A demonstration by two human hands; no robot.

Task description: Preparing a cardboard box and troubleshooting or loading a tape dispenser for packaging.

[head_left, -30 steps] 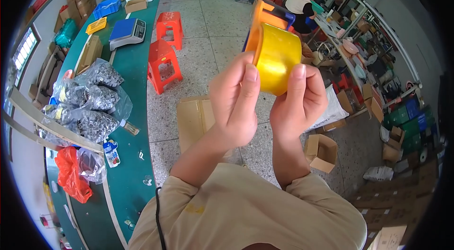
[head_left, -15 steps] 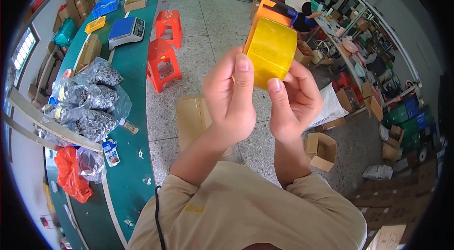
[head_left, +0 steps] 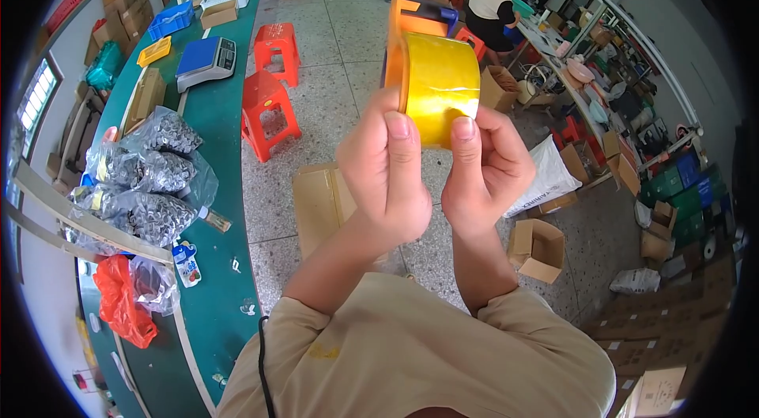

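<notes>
A wide roll of yellow tape point(head_left: 439, 82) is held up in front of my chest, edge-on to the camera. My left hand point(head_left: 387, 173) grips its left side, thumb pressed against the lower face of the roll. My right hand point(head_left: 486, 173) holds the right side, thumb tip beside the left thumb on the tape surface. Both thumbs meet near the roll's lower edge. My beige sleeves fill the bottom of the view.
A long green workbench point(head_left: 213, 118) runs along the left with clear bags of small metal parts point(head_left: 146, 181), a blue scale point(head_left: 204, 61) and a red bag point(head_left: 122, 303). Red stools point(head_left: 269, 110) stand beside it. A flat cardboard box point(head_left: 320, 205) lies on the floor below; a person point(head_left: 490, 7) sits at the far tables.
The tape roll has turned in my hands, its broad yellow face now more edge-on, and both thumbs have drawn together on its lower edge.
</notes>
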